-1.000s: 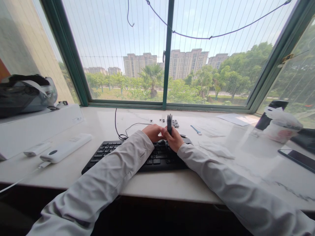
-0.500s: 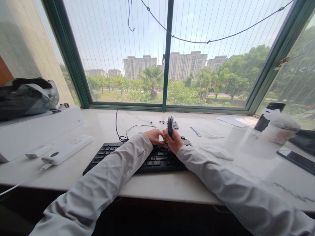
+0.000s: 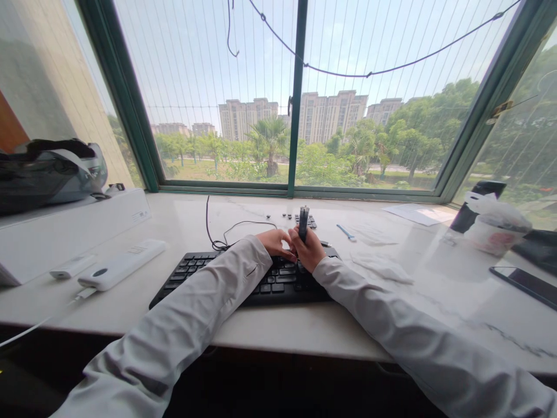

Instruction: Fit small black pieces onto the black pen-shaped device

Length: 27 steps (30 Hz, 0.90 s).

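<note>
A black keyboard (image 3: 278,288) lies on the white stone counter under both hands, some of its keys hidden by hands and sleeves. My right hand (image 3: 311,251) is closed around a dark, upright handle-like tool (image 3: 303,224) whose top end sticks up above the fist. Its lower end is hidden, so I cannot tell its exact kind. Beside it, my left hand (image 3: 277,241) curves inward over the keys with fingertips pressed together against the right hand. Whatever those fingers hold is too small or hidden to name. Several loose black keycaps (image 3: 312,221) lie behind the hands.
A blue brush-like stick (image 3: 347,233) and crumpled clear plastic (image 3: 383,269) lie to the right. Further right are a phone (image 3: 524,284) and a bagged tub (image 3: 496,229). On the left sit a white power bank (image 3: 122,266) with a cable and a long white box (image 3: 73,232).
Both hands stay in nearly the same place over the keyboard. The dark tool's top has tilted or shifted very slightly right. The view has moved a little.
</note>
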### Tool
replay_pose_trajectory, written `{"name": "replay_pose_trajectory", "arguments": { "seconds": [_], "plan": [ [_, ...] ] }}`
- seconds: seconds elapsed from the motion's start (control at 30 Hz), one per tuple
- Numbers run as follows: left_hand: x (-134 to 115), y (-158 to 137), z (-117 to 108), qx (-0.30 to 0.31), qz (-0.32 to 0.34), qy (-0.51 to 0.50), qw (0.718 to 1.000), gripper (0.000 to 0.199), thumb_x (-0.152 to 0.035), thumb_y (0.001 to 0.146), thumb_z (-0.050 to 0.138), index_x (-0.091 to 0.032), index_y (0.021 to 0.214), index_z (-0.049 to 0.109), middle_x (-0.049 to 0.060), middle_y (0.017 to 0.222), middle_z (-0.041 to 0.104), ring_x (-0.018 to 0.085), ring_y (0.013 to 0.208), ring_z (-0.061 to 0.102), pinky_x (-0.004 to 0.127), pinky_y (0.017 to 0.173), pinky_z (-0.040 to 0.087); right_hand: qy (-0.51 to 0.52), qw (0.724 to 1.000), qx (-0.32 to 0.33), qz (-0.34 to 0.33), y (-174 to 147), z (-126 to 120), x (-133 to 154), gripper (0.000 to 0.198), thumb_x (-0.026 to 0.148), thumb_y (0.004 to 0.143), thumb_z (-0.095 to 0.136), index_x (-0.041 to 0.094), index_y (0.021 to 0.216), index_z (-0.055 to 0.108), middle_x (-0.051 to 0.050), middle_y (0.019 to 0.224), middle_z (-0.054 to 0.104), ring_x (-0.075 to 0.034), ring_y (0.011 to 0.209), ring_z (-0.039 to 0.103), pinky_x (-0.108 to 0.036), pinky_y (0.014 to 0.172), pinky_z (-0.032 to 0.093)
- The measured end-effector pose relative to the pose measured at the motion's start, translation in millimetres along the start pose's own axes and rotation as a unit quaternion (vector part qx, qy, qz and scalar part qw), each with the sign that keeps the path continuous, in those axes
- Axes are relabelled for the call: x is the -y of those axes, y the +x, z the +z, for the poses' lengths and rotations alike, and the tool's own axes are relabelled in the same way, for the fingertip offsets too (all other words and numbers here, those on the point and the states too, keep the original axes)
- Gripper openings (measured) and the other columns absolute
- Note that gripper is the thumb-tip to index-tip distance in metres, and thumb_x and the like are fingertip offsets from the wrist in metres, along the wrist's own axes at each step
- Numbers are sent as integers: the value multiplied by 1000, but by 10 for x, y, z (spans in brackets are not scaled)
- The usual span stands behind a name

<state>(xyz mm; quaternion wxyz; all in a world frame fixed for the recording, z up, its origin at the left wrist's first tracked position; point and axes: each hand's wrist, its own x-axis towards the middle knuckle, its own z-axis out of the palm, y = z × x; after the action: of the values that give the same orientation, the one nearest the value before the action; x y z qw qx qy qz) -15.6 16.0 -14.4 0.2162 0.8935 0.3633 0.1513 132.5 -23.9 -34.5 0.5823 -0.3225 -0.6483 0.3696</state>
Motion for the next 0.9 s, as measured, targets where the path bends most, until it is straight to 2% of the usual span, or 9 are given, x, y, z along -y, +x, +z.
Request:
{"name": "replay_pose_trajectory", "arguments": {
  "seconds": [0.13,0.23,0.4,0.5,0.63,0.73,0.9],
  "plan": [
    [-71,-34,-32,6,1,-14,1000,36,-48,67,71,-16,82,74,0,69,66,9,57,48,22,56,35,101,993,-46,39,68,1,23,34,49,69,65,24,70,43,7,50,37,-10,46,35,-24,44,32],
    [-111,-42,-38,8,3,-38,999,36,-46,68,72,-14,84,73,2,73,67,8,59,51,20,56,36,163,984,-53,40,121,-4,21,39,52,68,66,24,68,39,10,48,30,-7,42,29,-23,41,27],
    [-121,-23,0,-42,38,-80,995,45,-45,65,75,-14,97,68,3,80,70,7,57,53,19,57,39,230,968,-81,53,139,-25,73,41,50,68,68,23,69,37,10,49,24,-6,41,24,-22,39,24],
    [-143,-31,14,-81,46,-60,994,44,-46,63,76,-15,93,65,1,78,70,7,55,52,19,59,40,269,956,-93,69,138,-52,127,42,48,65,71,23,69,37,10,52,25,-6,44,25,-21,40,27],
    [-230,-77,-6,-130,57,-5,990,47,-47,63,76,-17,94,58,-1,80,71,6,51,51,20,59,40,307,941,-108,97,160,-100,155,43,47,63,74,23,71,38,9,55,30,-7,46,30,-22,46,36],
    [-306,-108,-32,-161,78,41,983,43,-48,66,74,-19,95,60,-2,83,70,6,52,51,19,60,40,333,925,-120,139,183,-139,180,41,46,67,72,23,70,38,9,55,32,-7,45,31,-23,45,38],
    [-351,-118,-46,-163,121,70,977,33,-45,72,70,-22,96,66,-3,82,70,6,56,53,17,59,39,395,881,-135,223,204,-195,259,35,43,81,61,21,67,37,8,52,34,-6,43,32,-21,42,36]
  ]
}}
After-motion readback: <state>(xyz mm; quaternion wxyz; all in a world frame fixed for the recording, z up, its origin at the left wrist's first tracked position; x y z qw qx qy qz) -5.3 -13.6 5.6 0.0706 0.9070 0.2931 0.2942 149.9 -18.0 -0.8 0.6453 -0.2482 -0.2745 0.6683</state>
